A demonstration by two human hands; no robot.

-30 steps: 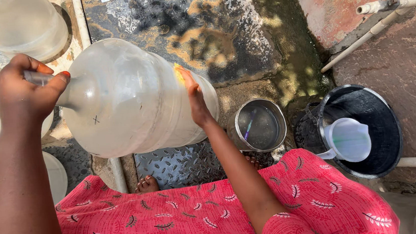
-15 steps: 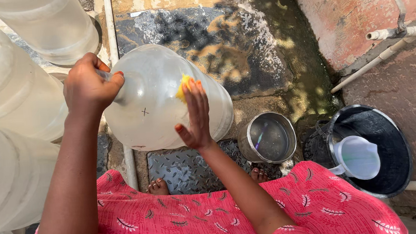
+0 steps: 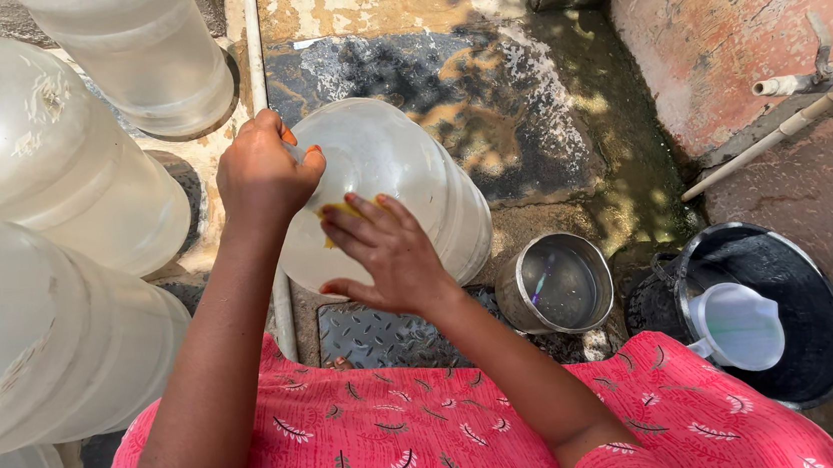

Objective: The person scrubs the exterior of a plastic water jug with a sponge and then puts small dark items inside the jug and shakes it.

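Observation:
A large clear plastic water jug (image 3: pixel 402 180) lies tilted in front of me, its neck pointing toward me. My left hand (image 3: pixel 265 172) grips the jug's neck. My right hand (image 3: pixel 388 252) presses a yellow sponge (image 3: pixel 339 213) flat against the jug's shoulder, fingers spread over it. Only a small edge of the sponge shows under my fingers.
Several more clear jugs (image 3: pixel 24 168) are stacked at the left. A steel pot (image 3: pixel 556 282) with water stands to the right of the jug. Farther right a black tub (image 3: pixel 792 281) holds a white plastic mug (image 3: pixel 741 326). White pipes (image 3: pixel 779 127) run along the red wall.
The jug has turned so its neck faces me more. My right hand with the sponge slid from the jug's side down to its shoulder, close to my left hand.

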